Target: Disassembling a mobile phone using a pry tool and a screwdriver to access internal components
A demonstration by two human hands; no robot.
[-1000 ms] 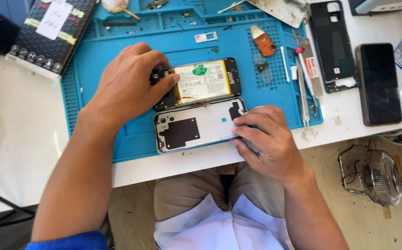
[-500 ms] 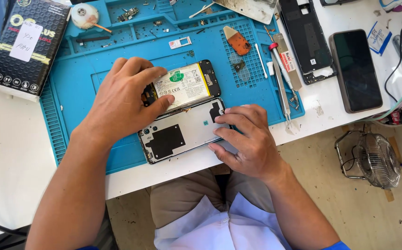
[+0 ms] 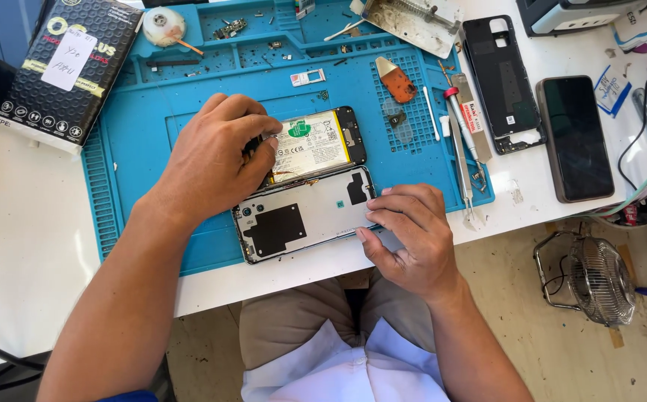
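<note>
Opened phone (image 3: 316, 145) shows its pale battery beside a detached silver back cover (image 3: 305, 216).

Left hand (image 3: 215, 160) now curled tighter, fingers (image 3: 264, 138) pinching at the opened phone's (image 3: 316, 145) top edge; right hand (image 3: 409, 234) barely shifted along the back cover (image 3: 305, 216).

Both hands (image 3: 215, 160) (image 3: 409, 238) down, fingers curled

Tweezers (image 3: 463, 160) beside bare mat (image 3: 152, 134)
</note>
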